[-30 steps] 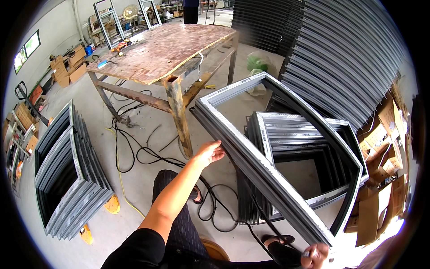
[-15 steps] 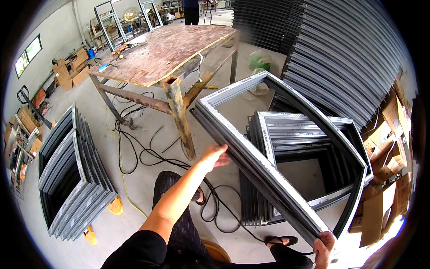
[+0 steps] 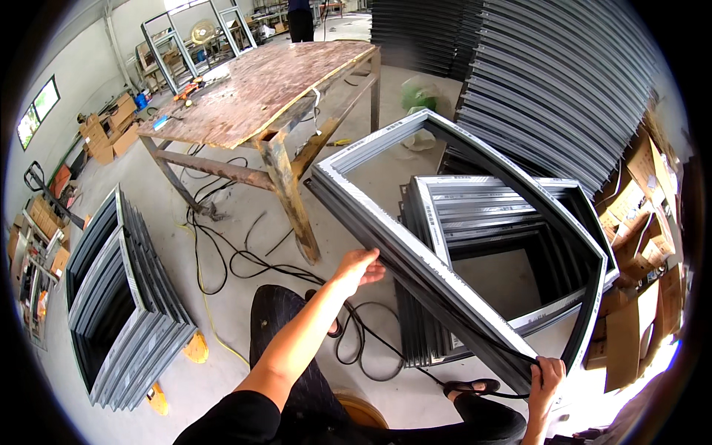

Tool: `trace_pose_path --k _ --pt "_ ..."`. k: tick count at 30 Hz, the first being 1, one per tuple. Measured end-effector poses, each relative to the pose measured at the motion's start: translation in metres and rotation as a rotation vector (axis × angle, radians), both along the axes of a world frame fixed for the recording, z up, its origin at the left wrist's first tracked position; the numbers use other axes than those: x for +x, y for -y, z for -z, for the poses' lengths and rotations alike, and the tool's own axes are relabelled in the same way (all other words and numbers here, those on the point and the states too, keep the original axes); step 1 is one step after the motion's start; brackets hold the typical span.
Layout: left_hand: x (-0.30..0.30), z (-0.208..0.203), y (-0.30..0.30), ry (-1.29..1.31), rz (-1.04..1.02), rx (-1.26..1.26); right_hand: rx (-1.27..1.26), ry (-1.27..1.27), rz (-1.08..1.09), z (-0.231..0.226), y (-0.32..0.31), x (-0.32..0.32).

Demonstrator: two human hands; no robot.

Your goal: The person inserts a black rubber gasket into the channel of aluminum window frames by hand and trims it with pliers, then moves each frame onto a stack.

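A stack of grey, curved-sided window frames lies tilted in front of me, its top frame turned askew over the others. My left hand is beside the top frame's long left side, fingers apart and loosely bent, with nothing visible in them. At the frame's near right corner, my right hand is closed around a thin black flexible strip. That strip runs from the hand along the frame's long side. Below the hand, a black line trails toward the floor; whether it is the same strip is hard to tell.
A rusty wood-topped table stands ahead. Another stack of frames is at left on yellow supports. Grey profiles lean at the back right, above cardboard boxes. Black cables cross the floor. Someone stands far back.
My right hand has moved slightly up along the frame corner, and the black strip now stands out along the frame's side. The left hand has shifted slightly down. The whole view has moved a little.
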State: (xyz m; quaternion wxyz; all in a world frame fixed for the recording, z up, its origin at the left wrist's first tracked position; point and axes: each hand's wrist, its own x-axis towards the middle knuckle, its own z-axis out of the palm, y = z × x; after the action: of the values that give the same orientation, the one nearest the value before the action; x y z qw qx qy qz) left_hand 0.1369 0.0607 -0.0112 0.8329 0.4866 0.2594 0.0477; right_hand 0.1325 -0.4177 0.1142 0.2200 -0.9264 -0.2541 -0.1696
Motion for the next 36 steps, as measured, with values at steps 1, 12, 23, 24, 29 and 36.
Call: trace_pose_path --k 1,12,23,24,29,36 --pt "0.000 -0.002 0.012 -0.103 0.003 -0.023 0.004 -0.009 0.006 0.001 0.003 0.000" --pt "-0.005 0.008 0.068 0.010 0.026 -0.016 0.535 -0.587 0.102 0.019 0.016 -0.020" --pt "-0.006 0.009 0.099 -0.077 -0.004 0.020 0.507 -0.481 0.155 0.016 0.011 -0.019" --pt "-0.004 0.009 0.082 -0.050 -0.029 0.051 0.412 -0.460 0.183 0.000 0.000 -0.020" --pt "0.014 0.001 -0.007 -0.144 -0.311 0.095 0.091 -0.084 0.104 -0.001 0.000 -0.007" --pt "-0.006 0.001 0.025 -0.092 -0.094 -0.036 0.106 -0.159 0.204 0.019 0.005 0.020"
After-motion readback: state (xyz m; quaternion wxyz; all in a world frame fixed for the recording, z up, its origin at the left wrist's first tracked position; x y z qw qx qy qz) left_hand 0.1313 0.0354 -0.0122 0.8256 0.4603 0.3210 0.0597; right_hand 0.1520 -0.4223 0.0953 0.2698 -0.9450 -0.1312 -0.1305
